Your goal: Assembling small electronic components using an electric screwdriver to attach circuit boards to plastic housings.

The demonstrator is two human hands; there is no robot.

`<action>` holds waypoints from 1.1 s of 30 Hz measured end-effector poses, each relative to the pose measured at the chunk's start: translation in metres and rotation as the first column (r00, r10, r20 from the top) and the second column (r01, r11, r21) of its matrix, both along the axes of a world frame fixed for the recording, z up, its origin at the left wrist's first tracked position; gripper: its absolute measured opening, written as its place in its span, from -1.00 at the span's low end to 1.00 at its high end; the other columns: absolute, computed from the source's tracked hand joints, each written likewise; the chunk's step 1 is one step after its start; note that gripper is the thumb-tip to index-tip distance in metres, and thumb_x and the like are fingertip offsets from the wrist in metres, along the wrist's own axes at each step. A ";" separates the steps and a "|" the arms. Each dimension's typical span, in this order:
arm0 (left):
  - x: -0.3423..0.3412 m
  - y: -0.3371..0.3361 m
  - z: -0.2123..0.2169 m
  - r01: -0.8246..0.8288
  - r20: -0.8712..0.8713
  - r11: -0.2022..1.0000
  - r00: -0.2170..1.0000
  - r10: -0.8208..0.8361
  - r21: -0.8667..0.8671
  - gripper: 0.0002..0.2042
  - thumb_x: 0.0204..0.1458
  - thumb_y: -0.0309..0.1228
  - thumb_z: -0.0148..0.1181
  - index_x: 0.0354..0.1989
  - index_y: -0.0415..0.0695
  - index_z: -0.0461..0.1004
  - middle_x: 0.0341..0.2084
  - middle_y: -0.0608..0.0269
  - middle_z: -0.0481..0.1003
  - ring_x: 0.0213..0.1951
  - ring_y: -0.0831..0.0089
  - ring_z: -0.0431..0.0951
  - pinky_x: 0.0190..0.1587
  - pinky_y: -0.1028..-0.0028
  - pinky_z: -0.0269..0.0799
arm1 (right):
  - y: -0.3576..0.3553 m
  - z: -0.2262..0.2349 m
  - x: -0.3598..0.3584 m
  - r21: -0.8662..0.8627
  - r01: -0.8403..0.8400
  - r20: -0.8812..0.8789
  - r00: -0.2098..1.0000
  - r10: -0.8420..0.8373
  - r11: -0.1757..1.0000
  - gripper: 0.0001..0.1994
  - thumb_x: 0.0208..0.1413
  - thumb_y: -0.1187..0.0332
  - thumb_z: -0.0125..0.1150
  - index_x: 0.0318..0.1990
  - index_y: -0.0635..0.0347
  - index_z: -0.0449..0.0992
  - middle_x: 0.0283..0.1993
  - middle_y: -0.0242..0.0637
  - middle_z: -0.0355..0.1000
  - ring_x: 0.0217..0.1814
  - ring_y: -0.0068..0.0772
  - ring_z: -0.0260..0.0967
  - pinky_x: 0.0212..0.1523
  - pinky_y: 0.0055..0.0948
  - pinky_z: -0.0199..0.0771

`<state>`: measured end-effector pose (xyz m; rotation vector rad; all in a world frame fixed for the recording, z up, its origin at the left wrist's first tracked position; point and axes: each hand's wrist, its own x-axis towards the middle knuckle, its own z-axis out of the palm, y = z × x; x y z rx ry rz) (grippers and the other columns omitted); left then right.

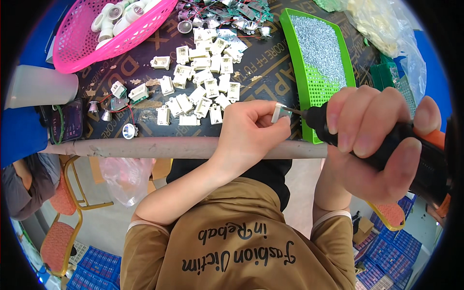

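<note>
My left hand (249, 130) comes up from the lower edge with the forearm slanting up and to the right, the wrist bent over the rounded front edge of the dark table (145, 147), and the fingers curled in a pinch around a small white plastic housing (277, 113). That housing sits just left of the green tray (309, 92), close to its near corner and above the table edge. My right hand (379, 140) is closed in a full fist around the black and orange grip of an electric screwdriver (386, 145), the knuckles turned toward me and the thumb wrapped over the top; it hangs just below and to the right of the green tray. The driver's thin bit points left and its tip meets the white housing between my left fingertips. The green tray itself holds a heap of small silvery screws (319, 43). Left of the tray lies a scatter of more white housings (203, 92), and farther left a pink basket (96, 34) holds white round parts.
</note>
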<state>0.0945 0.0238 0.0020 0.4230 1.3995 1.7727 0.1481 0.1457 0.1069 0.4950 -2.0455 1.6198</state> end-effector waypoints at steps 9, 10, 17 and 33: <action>-0.009 -0.001 0.005 0.098 0.149 0.995 0.984 -0.096 -0.010 -0.84 0.01 -0.49 0.15 -0.25 -0.28 0.49 -0.52 0.25 0.53 -0.59 0.67 0.45 -0.54 0.69 0.35 | 0.032 0.001 0.015 -0.404 -0.150 -0.121 0.987 0.109 0.902 -0.17 -0.32 -0.32 0.26 0.07 0.03 0.28 -0.49 -0.50 0.12 -0.49 -0.63 0.05 -0.40 -0.54 0.01; -0.008 0.000 0.003 0.110 0.147 0.994 0.983 -0.108 -0.006 -0.84 0.01 -0.49 0.15 -0.25 -0.28 0.49 -0.52 0.25 0.53 -0.59 0.67 0.45 -0.54 0.69 0.35 | 0.036 0.004 0.017 -0.501 -0.025 -0.112 0.993 -0.036 0.865 -0.18 -0.30 -0.35 0.21 0.03 0.07 0.32 -0.48 -0.45 0.14 -0.47 -0.56 0.06 -0.36 -0.49 0.03; -0.009 0.001 -0.001 0.054 -0.025 0.986 0.998 -0.050 0.155 -0.76 -0.01 -0.58 0.13 -0.12 -0.28 0.45 -0.38 0.30 0.47 -0.39 0.58 0.46 -0.30 0.57 0.41 | 0.084 -0.030 0.008 -0.456 0.371 -0.007 0.908 -0.420 0.809 -0.47 0.12 -0.10 -0.06 -0.06 0.26 0.32 -0.34 -0.11 0.36 -0.31 -0.17 0.37 -0.35 -0.29 0.36; -0.013 0.003 -0.005 0.065 0.266 0.984 0.958 -0.108 0.167 -0.81 0.06 -0.59 0.04 -0.14 -0.36 0.40 -0.28 -0.01 0.51 -0.28 0.29 0.58 -0.18 0.38 0.55 | 0.086 -0.055 -0.015 -0.293 0.456 -0.051 0.870 -0.490 0.841 -0.26 0.05 -0.36 -0.31 -0.21 0.27 0.35 -0.60 -0.19 0.35 -0.63 -0.35 0.31 -0.57 -0.47 0.36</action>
